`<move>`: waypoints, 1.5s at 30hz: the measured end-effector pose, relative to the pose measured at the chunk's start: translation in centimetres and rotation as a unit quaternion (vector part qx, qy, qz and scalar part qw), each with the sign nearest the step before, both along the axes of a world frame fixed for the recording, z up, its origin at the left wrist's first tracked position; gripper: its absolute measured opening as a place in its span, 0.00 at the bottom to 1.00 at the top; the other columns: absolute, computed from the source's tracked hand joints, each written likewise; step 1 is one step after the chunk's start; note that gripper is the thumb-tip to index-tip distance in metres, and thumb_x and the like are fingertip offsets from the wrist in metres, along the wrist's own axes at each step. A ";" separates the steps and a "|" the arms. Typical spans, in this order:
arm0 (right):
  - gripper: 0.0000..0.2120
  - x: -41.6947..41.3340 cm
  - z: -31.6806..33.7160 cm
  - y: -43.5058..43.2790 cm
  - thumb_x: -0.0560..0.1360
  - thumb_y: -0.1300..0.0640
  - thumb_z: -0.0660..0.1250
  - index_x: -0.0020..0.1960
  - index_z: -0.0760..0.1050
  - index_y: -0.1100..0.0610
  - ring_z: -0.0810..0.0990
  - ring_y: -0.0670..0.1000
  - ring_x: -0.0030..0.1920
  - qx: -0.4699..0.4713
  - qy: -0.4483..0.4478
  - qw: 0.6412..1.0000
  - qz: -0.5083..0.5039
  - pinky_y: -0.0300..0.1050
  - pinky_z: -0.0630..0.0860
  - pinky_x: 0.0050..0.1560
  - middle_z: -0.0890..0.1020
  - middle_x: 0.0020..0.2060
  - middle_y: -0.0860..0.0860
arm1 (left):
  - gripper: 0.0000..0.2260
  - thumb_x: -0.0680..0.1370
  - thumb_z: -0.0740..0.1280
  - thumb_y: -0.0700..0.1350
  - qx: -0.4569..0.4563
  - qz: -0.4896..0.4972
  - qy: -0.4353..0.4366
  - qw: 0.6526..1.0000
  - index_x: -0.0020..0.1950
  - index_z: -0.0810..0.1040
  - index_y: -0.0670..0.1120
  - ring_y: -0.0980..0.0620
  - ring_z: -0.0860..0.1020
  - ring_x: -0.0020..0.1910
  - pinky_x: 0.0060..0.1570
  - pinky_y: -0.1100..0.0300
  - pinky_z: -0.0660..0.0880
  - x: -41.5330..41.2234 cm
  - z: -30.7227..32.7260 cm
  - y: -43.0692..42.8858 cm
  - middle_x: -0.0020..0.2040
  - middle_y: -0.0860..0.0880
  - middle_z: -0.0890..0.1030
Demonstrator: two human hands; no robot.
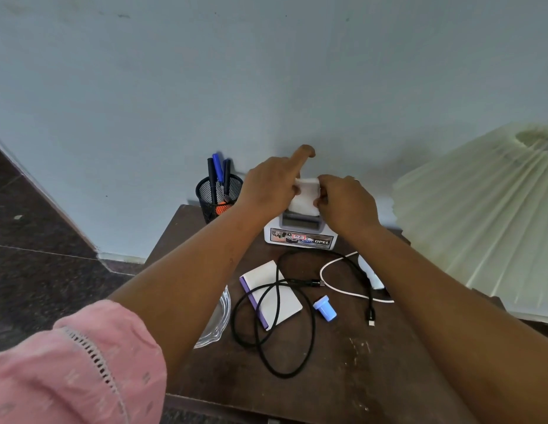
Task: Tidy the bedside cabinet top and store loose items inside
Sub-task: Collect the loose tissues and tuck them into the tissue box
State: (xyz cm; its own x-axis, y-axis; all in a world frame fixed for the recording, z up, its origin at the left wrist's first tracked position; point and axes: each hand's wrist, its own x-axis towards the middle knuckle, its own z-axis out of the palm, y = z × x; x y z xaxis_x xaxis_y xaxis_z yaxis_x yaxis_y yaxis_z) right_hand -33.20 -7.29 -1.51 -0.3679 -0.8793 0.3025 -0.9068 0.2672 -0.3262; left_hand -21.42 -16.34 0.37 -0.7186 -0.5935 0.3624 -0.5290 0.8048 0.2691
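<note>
— Dark brown wooden bedside cabinet top (343, 362): what lies on it?

— At the back edge stands a white box-shaped device with a grey screen and an "OPEL" label (300, 237). At the back left corner is a black mesh pen holder (219, 194) with dark and blue pens. In the middle, a white notepad with a purple spine (271, 293) lies under a loop of black cable (285, 375). A white cable (322, 275) curves toward the right edge, and a small blue plastic cap (325, 307) lies just beside the notepad. A clear glass dish (219, 319) sits at the left edge, and a cream pleated lampshade (480, 224) hangs over the right side.

— And the hands?

— Both are above the device, holding a white folded wad (305, 197); paper or cloth, I cannot tell. The left hand (269, 185) pinches its left edge, index finger sticking out straight. The right hand (346, 200) pinches its right edge with curled fingers.
</note>
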 end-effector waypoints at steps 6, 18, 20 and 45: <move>0.16 0.4 0.3 0.2 0.73 0.58 0.68 0.61 0.73 0.52 0.73 0.57 0.58 -0.047 -0.049 0.998 0.008 0.43 0.67 0.44 0.81 0.51 0.51 | 0.21 0.74 0.66 0.38 0.023 -0.010 0.005 1.000 0.64 0.66 0.53 0.44 0.80 0.47 0.47 0.49 0.78 0.2 -0.2 0.5 0.49 0.46 0.82; 0.16 1.4 1.0 -0.5 0.75 0.63 0.64 0.62 0.72 0.54 0.72 0.58 0.60 -0.018 0.030 0.999 -0.030 0.46 0.69 0.43 0.78 0.56 0.54 | 0.25 0.71 0.71 0.37 0.096 -0.002 0.042 0.995 0.65 0.66 0.49 0.45 0.79 0.47 0.51 0.50 0.77 0.1 -0.5 -0.1 0.54 0.45 0.80; 0.22 1.7 1.0 -0.3 0.73 0.62 0.66 0.66 0.68 0.53 0.68 0.58 0.63 -0.017 0.026 0.999 -0.029 0.48 0.73 0.48 0.72 0.63 0.54 | 0.27 0.70 0.72 0.37 0.101 -0.008 0.040 0.994 0.65 0.66 0.49 0.44 0.79 0.48 0.52 0.50 0.76 0.2 -0.6 0.1 0.59 0.45 0.78; 0.15 3.2 -1.5 -1.0 0.81 0.49 0.51 0.56 0.76 0.50 0.79 0.53 0.53 0.193 0.208 0.957 0.053 0.61 0.52 0.70 0.82 0.48 0.49 | 0.10 0.72 0.66 0.33 0.097 -0.012 0.070 0.993 0.49 0.78 0.45 0.48 0.73 0.58 0.58 0.54 0.69 1.0 -1.4 0.3 0.57 0.48 0.77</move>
